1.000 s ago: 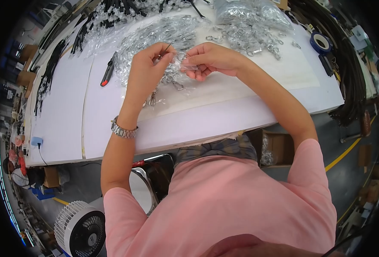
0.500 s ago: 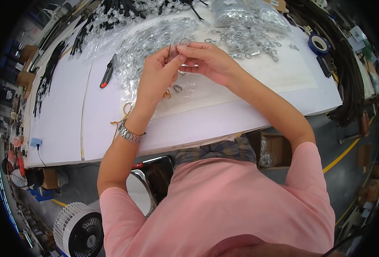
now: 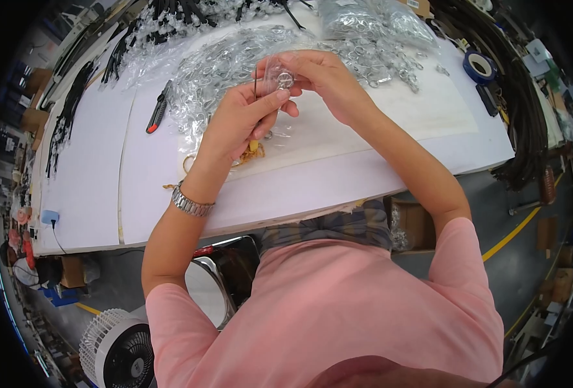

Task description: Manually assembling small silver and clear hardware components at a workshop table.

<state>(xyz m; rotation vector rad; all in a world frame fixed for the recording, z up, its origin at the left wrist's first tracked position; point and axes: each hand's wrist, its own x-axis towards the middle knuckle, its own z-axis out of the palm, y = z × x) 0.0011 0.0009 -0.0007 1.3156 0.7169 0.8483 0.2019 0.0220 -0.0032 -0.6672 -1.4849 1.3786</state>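
Observation:
Over the table, my left hand is closed round a thin dark metal rod that points up. A yellow piece shows under that hand; whether it belongs to the rod I cannot tell. My right hand pinches a small clear plastic bag between thumb and fingers. Inside or against the bag sits a shiny metal ring, with my left thumb touching the bag's lower edge. Yellow cord lies beneath my left wrist. Behind both hands spreads a pile of clear bags with metal parts.
A black and red utility knife lies left of the pile. More ring-shaped metal parts and filled bags are at the back right, near a blue tape roll. Black straps hang over the left side. A fan stands below.
My hands have drawn slightly apart, the right one rising. The clear bag and ring now show plainly between them, and more of the yellow piece shows under my left hand.

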